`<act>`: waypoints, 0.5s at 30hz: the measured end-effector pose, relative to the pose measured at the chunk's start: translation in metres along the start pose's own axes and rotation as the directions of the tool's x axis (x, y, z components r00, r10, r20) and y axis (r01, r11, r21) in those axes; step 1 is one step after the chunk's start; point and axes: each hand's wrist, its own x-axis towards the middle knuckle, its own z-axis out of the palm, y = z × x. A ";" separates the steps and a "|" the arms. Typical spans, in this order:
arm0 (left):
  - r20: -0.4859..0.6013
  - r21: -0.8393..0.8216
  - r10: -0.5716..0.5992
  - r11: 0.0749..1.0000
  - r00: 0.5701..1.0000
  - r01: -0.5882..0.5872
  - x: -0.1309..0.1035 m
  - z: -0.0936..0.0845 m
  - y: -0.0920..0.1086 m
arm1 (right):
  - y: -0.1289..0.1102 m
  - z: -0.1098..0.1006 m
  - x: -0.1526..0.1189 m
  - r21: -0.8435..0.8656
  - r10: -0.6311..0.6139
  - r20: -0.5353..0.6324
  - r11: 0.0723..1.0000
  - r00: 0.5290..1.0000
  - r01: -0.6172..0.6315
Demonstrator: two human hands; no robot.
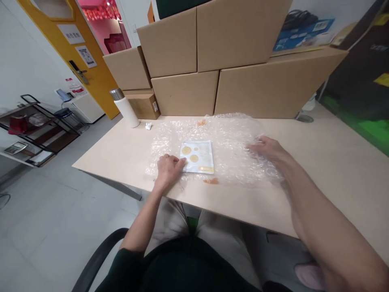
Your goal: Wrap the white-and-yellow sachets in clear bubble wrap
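Observation:
A sheet of clear bubble wrap [231, 138] is spread on the light wooden table, with bits of orange tape at its far and near edges. On its left half lies a flat white packet [202, 156] with yellow circles. My left hand [169, 169] rests at the packet's lower left corner, fingers apart, thumb touching the packet. At the right side of the sheet, my right hand [269, 149] has its fingers closed on the crumpled edge of the bubble wrap.
Cardboard boxes [187, 93] are stacked along the table's [112, 152] back edge. A white bottle [127, 111] with a metal cap and a crumpled white scrap [148, 126] stand at the back left. A chair armrest [99, 257] is at my left.

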 end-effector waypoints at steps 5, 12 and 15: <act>0.088 -0.043 -0.063 0.997 0.994 0.067 0.004 0.006 0.006 | 0.004 -0.001 0.005 -0.044 0.004 0.011 0.999 1.000 -0.004; 0.021 -0.171 -0.206 0.963 0.978 0.206 0.008 -0.031 -0.029 | 0.007 -0.002 0.010 -0.123 0.011 0.009 0.992 1.000 -0.010; -0.005 -0.115 -0.253 0.961 0.967 0.251 0.012 -0.053 -0.054 | 0.008 -0.003 0.011 -0.123 0.021 -0.018 0.992 1.000 -0.023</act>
